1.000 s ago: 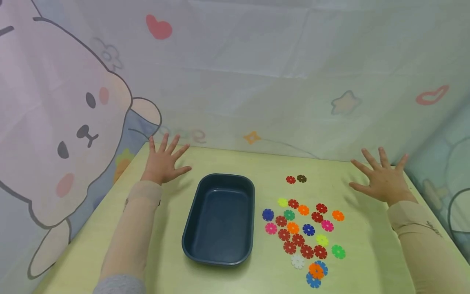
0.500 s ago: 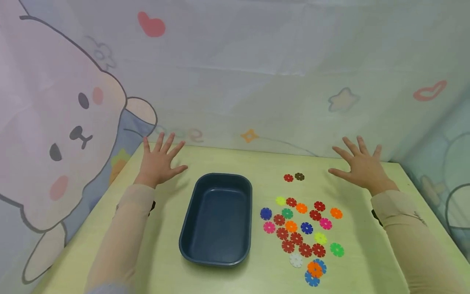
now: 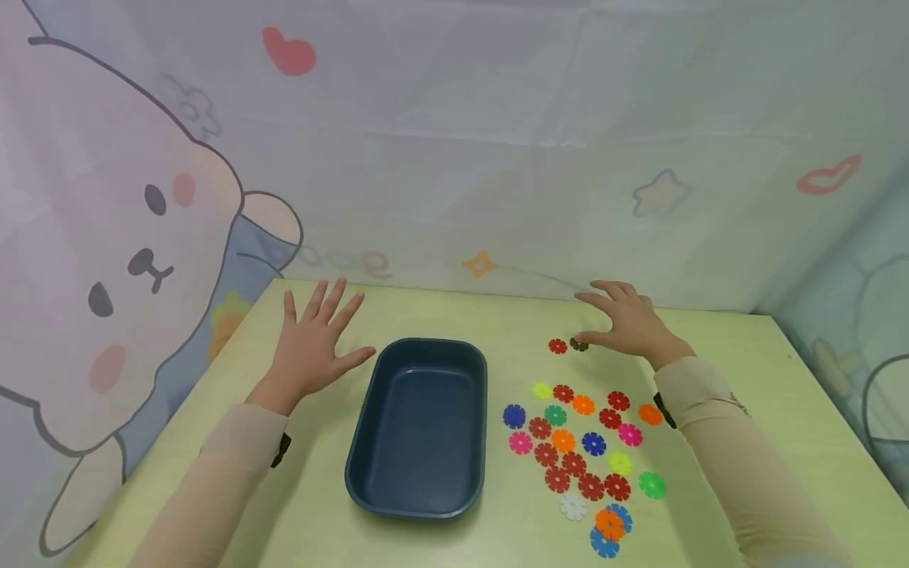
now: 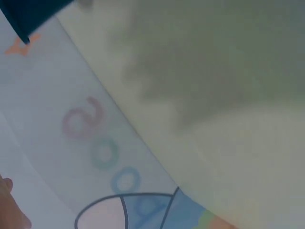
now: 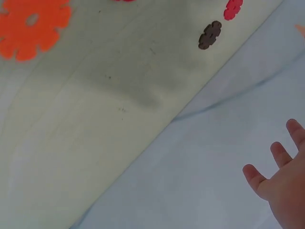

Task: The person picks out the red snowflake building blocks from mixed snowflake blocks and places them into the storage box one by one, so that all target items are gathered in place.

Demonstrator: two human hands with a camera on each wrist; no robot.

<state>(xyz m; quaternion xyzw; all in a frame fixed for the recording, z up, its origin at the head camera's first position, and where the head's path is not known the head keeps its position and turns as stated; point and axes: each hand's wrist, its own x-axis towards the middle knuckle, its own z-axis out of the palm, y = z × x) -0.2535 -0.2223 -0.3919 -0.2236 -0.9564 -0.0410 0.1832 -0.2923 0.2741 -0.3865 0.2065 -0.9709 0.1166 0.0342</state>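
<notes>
My right hand (image 3: 625, 322) hovers over the back right of the table, fingers loosely bent with nothing in them. In the head view its thumb tip overlaps a brown notched disc (image 3: 579, 345), and a red notched disc (image 3: 558, 346) lies just left of that one. The right wrist view shows the brown disc (image 5: 210, 35) flat on the table, apart from the fingers. My left hand (image 3: 310, 347) is spread above the table, its thumb close to the far left corner of a dark blue tray (image 3: 357, 465). It holds nothing.
Several notched plastic discs (image 3: 574, 464) in red, orange, blue, pink, yellow, green and white lie scattered right of the tray. Some overlap near the front. A printed cloth (image 3: 440, 158) hangs along the back edge of the pale table (image 3: 312, 521).
My right hand has moved left toward the brown disc, and its spread fingers have bent. The left hand has come slightly nearer and toward the tray. Tray and discs lie as before.
</notes>
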